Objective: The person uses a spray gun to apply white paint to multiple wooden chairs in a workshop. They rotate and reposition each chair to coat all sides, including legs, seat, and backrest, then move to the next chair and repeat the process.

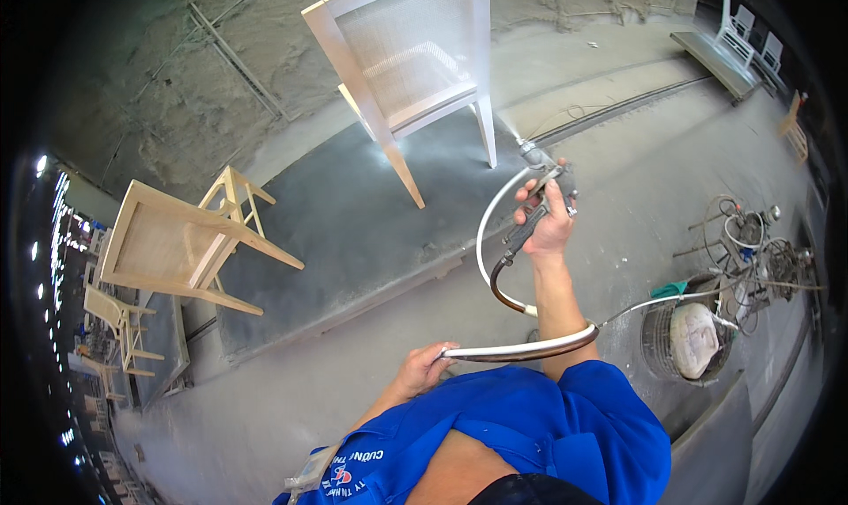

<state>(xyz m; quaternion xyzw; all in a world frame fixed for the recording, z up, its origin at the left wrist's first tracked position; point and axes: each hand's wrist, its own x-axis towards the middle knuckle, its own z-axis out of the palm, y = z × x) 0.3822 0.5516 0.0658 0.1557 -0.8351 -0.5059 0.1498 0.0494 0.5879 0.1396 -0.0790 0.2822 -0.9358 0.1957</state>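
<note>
Well to the left of my left hand (pixel 420 371) I count two bare chairs clearly, a small chair (pixel 115 313) farther out and a larger chair (pixel 168 247); dimmer ones beyond are too small to count. One white chair (pixel 402 63) stands on the dark platform (pixel 340 231), ahead of my left hand and ahead-left of my right hand (pixel 551 227). Its back faces me: pale frame, fine-meshed panel, tan wood showing on the left rear leg. My left hand is curled round two hoses (pixel 521 356), one white, one brown, which loop across to the other side. My right hand grips one spray gun (pixel 535 215), grey metal, white mist leaving its nozzle beside the chair's right legs. To the right of that hand and nearer me sits one tub (pixel 658 344), a whitish lump (pixel 696 339) inside, a green cloth (pixel 669 289) at its rim.
</note>
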